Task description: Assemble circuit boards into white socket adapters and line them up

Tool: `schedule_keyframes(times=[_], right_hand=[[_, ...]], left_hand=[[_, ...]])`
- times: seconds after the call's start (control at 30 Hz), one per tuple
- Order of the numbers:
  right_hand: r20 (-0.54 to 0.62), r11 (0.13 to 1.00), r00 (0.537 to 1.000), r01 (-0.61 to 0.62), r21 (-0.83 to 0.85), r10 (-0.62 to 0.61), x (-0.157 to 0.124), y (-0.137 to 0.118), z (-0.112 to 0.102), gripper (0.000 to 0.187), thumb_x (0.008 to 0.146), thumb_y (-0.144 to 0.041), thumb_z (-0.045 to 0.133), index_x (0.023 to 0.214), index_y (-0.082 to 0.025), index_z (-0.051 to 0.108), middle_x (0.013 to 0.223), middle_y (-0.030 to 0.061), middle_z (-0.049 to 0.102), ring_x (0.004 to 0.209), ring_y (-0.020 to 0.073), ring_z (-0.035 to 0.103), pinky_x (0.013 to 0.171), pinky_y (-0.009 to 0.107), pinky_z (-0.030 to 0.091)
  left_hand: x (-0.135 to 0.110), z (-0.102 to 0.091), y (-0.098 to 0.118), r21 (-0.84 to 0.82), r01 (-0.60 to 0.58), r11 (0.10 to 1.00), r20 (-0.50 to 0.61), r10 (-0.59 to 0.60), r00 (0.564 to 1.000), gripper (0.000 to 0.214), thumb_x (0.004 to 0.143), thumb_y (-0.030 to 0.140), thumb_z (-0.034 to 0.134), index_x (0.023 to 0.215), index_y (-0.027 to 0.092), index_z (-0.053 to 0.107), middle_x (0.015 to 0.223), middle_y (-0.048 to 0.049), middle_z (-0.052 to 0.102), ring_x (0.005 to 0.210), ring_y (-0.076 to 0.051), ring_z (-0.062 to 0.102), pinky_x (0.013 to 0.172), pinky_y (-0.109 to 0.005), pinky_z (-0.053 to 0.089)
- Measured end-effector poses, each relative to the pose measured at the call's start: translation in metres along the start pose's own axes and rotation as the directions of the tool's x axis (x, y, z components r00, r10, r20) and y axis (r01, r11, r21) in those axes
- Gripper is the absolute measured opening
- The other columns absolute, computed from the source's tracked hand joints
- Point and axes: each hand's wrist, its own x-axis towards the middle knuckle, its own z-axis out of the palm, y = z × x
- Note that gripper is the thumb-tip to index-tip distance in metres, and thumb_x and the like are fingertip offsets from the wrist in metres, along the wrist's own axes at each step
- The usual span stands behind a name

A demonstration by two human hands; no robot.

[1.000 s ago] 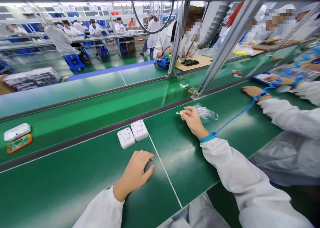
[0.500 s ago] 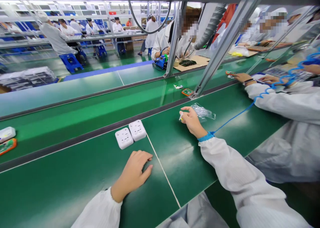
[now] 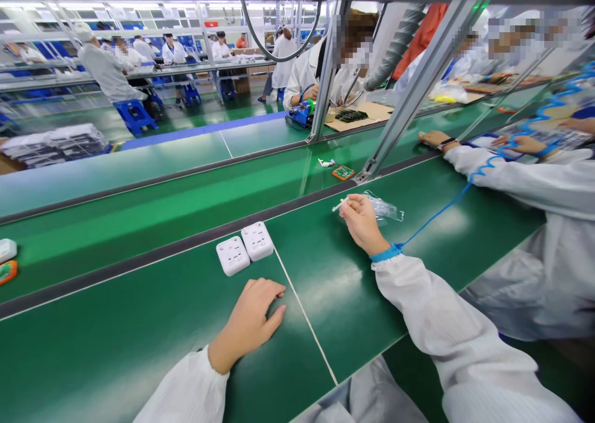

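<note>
My right hand (image 3: 361,222) is closed in a pinch on a small white stick-like part (image 3: 340,205) with a yellowish-green bit on it. Beside that hand, a clear plastic bag (image 3: 383,207) lies crumpled on the green bench (image 3: 139,336). A blue wrist strap (image 3: 387,253) circles my right wrist. My left hand (image 3: 248,318) rests on the bench, thumb and fingers apart, holding nothing. Just beyond it, two white square socket-like housings (image 3: 233,256) sit side by side, with slots in their top faces.
A green conveyor belt (image 3: 176,215) runs behind the bench, carrying an orange-framed circuit board (image 3: 343,173) and small white parts (image 3: 326,163). Metal posts (image 3: 418,82) rise beyond it. A coiled blue cord (image 3: 488,166) stretches rightward, where a co-worker's hand (image 3: 433,139) reaches over the belt.
My right hand has turned and closed more tightly around the white part, which now points left. Items on the belt have shifted left. My left hand stays put.
</note>
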Motion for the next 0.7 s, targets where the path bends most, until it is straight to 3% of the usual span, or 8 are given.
schedule_keyframes(times=[0.27,0.43,0.57,0.7], right_hand=[[0.017,0.995,0.999,-0.028,0.094,0.027,0.0000,-0.0065,0.0003,0.049,0.063,-0.033,0.085,0.099,-0.028,0.052,0.086,-0.0028,0.059,0.070,0.0135,0.055,0.062,0.028,0.047],[0.033,0.992,0.998,-0.065,0.106,0.062,-0.0005,-0.0066,0.0007,0.047,0.068,-0.037,0.084,0.100,-0.028,0.051,0.073,-0.0054,0.058,0.059,0.0117,0.049,0.055,0.025,0.042],[0.043,0.991,0.995,-0.089,0.098,0.085,0.0004,-0.0043,0.0005,0.045,0.069,-0.036,0.081,0.101,-0.027,0.050,0.058,-0.0094,0.047,0.051,0.0106,0.041,0.048,0.021,0.032],[0.040,0.991,0.995,-0.091,0.097,0.088,0.0011,-0.0029,0.0002,0.043,0.069,-0.035,0.082,0.099,-0.026,0.053,0.056,-0.0098,0.044,0.049,0.0094,0.038,0.047,0.020,0.029]], left_hand=[[-0.0014,0.0004,-0.0004,-0.002,0.006,1.000,0.002,-0.006,1.000,0.021,0.097,0.017,0.055,0.117,0.023,0.055,0.106,-0.0038,0.065,0.095,-0.022,0.058,0.085,-0.040,0.042],[-0.0016,0.0008,-0.0009,-0.016,0.002,1.000,0.002,-0.002,1.000,0.021,0.097,0.017,0.055,0.117,0.022,0.055,0.107,-0.0041,0.065,0.095,-0.022,0.058,0.086,-0.040,0.041],[-0.0014,0.0012,-0.0017,-0.013,0.006,1.000,0.005,-0.006,1.000,0.022,0.096,0.017,0.055,0.118,0.023,0.055,0.107,-0.0037,0.065,0.095,-0.021,0.057,0.086,-0.040,0.040],[-0.0003,0.0013,-0.0020,-0.008,0.004,1.000,0.006,-0.004,1.000,0.022,0.096,0.017,0.055,0.118,0.022,0.056,0.107,-0.0037,0.065,0.095,-0.021,0.057,0.086,-0.040,0.040]])
